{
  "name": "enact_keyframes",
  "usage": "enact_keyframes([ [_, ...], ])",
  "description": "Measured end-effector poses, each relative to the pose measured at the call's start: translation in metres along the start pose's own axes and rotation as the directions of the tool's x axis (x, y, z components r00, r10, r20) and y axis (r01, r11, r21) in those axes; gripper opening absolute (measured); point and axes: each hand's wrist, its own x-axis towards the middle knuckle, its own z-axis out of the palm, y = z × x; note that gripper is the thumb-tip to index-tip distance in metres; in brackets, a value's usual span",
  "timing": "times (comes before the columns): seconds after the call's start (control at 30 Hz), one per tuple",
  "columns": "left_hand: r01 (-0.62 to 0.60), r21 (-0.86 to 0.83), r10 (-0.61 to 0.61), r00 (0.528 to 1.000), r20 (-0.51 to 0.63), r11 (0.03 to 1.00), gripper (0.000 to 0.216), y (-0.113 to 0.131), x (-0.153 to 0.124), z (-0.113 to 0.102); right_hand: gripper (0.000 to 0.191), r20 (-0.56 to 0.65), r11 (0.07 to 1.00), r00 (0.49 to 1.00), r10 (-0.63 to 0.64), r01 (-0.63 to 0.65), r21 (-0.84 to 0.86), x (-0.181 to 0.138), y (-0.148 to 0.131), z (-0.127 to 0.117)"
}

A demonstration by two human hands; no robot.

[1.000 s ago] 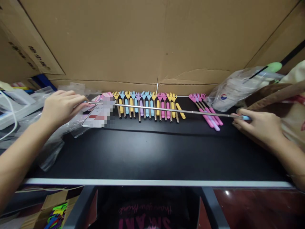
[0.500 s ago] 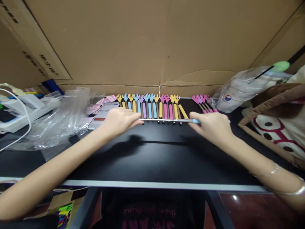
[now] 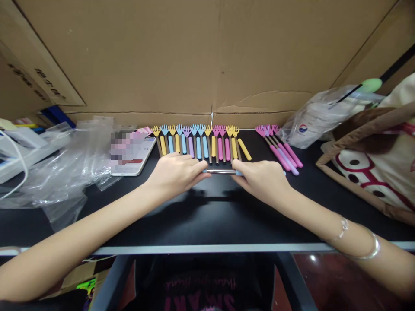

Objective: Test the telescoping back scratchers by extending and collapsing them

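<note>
Above the near part of the black table, my left hand (image 3: 177,175) and my right hand (image 3: 264,179) are both closed on a telescopic back scratcher (image 3: 222,172), held level. Its bare metal rod shows between them. The light blue grip is in my right hand, and my left fingers pinch the other end, where the tip is hidden. Behind my hands lies a row of back scratchers (image 3: 194,138) with yellow, blue, purple and pink claw heads, metal shafts and coloured grips alongside. Three assembled back scratchers (image 3: 283,151), pink and purple, lie together to the right.
A phone (image 3: 139,160) and crumpled clear plastic bags (image 3: 78,160) lie at the left, near a white power strip (image 3: 19,151). A bagged cup (image 3: 317,121) and a brown-edged cloth bag (image 3: 372,168) stand at the right. Cardboard (image 3: 162,56) walls the back.
My hands have come closer together, and the visible stretch of rod between them is much shorter. The view has shifted slightly, showing more of the three scratchers at the right.
</note>
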Motion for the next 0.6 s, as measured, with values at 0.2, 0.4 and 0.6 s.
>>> enact_keyframes([
  [0.2, 0.025, 0.072, -0.027, 0.999, 0.029, 0.997, 0.031, -0.019, -0.013, -0.003, 0.032, -0.063, 0.993, 0.996, -0.057, 0.050, -0.107, -0.010, 0.030, 0.007],
  [0.4, 0.012, 0.227, -0.012, 1.000, -0.002, 0.974, 0.035, -0.080, -0.052, -0.015, 0.038, -0.054, 0.973, 0.998, 0.021, -0.033, -0.229, -0.037, 0.090, 0.007],
  [0.6, 0.093, 0.231, -0.095, 0.996, -0.004, 0.969, 0.033, -0.113, -0.070, -0.027, 0.043, -0.018, 0.947, 0.997, 0.075, -0.076, -0.312, -0.047, 0.118, 0.000],
])
